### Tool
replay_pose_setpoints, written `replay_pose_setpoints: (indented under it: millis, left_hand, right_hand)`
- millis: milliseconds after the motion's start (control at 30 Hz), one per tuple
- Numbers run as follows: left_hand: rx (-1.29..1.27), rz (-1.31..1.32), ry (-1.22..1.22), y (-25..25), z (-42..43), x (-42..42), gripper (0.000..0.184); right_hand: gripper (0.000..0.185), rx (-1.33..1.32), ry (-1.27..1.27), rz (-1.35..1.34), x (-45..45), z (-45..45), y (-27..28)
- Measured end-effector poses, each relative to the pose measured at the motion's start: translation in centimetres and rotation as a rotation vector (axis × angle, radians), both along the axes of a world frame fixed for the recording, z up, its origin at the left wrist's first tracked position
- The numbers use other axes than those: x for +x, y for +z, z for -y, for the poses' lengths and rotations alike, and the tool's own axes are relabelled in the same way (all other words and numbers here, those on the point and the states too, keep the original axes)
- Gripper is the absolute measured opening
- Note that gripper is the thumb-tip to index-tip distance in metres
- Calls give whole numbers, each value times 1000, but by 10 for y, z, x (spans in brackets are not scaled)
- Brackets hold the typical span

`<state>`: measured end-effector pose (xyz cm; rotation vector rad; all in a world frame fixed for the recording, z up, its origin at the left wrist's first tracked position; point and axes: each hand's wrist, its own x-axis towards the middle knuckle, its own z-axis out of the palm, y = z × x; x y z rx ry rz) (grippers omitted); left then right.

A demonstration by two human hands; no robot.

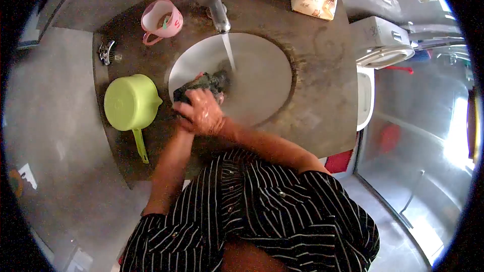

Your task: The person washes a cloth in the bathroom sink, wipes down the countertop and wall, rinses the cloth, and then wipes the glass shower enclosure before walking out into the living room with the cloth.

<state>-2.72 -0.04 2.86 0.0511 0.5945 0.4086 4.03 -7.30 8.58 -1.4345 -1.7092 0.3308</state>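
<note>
While both hands point(204, 113) seem clamped on dark cloth point(202, 85) near the left edge of the basin point(264, 83), room spreads rightward

Dark green-black cloth point(210, 84) | crumpled into a bunch | partly covered, I see | at the white basin's point(264, 90) near-left side

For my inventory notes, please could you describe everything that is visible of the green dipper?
The green dipper, yellowish green, looks like smooth plastic. Its round bowl appears upside down on the brown counter, left of the sink. A small pointed spout faces the sink; a straight handle extends toward the near edge. Only the counter visibly touches it. Its inside is hidden.
</note>
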Motion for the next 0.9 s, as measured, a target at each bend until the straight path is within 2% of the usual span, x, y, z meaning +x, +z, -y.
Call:
replay_pose_setpoints:
  millis: [33, 67, 100, 167, 200, 233, 267, 300, 333, 400, 433, 467, 500, 567, 667, 700, 733, 767, 833, 867, 900]
  left_hand:
    - [-25, -22, 31, -7, 3, 0, 42]
    - [-45, -64, 63, -13, 7, 3, 41]
    - [-42, -114, 86, -9, 11, 7, 41]
    - [4, -232, 99, 10, 12, 17, 40]
    - [63, -293, 103, 26, 11, 21, 43]
    - [61, -326, 86, 29, 6, 20, 44]
    - [57, -357, 76, 29, -3, 16, 44]
    - [53, -389, 70, 28, -10, 9, 45]
    - [177, -372, 108, 22, -12, 5, 48]
    - [361, -589, 115, 11, -10, -6, 47]
    - [452, -693, 120, 10, -8, -7, 46]
    - [442, -587, 263, 13, -8, -8, 39]
    - [463, -552, 257, 15, -10, -8, 41]
    - [509, -486, 258, 44, -20, 1, 46]
    - [465, -481, 212, 55, -29, 4, 40]
    - [446, -484, 187, 57, -32, 5, 39]
    - [512, -546, 117, 39, -33, -2, 51]
    - [414, -672, 97, 40, -28, 0, 57]
    - [209, -917, 62, 40, -17, 3, 70]
    - [181, -802, -41, 35, -15, 2, 86]
    - [69, -529, -81, 25, -16, -4, 68]
  right_hand:
    - [44, -6, 45, 0, 10, -9, -20]
    - [34, -163, 12, -3, 24, -18, -21]
    - [28, -155, -73, -48, 39, -29, -23]
    - [31, -353, -414, -67, 69, -49, -56]
    - [34, -626, -418, 180, 87, -55, -61]
    - [35, -649, -440, 144, 102, -53, -96]
    - [35, -908, -478, 118, 117, -47, -75]
    - [32, -828, -279, 241, 135, -43, -122]
    - [32, -912, -191, 515, 138, -40, -117]
    - [41, -936, -240, 638, 142, -27, -115]
    - [44, -872, -373, 495, 146, -17, -136]
    - [47, -828, -345, 445, 147, -12, -137]
    - [50, -786, -314, 396, 148, -7, -138]
    - [56, -727, 74, 484, 138, 5, -104]
    - [54, -588, 40, 725, 121, 21, -100]
    - [52, -693, 23, 710, 121, 15, -102]
    - [50, -801, 9, 693, 116, 6, -100]
    - [48, -910, -4, 672, 109, -2, -95]
    - [43, -806, -57, 284, 88, -6, -79]
    - [41, -752, -80, 95, 76, -4, -66]
    - [41, -553, -39, -90, 63, -1, -41]
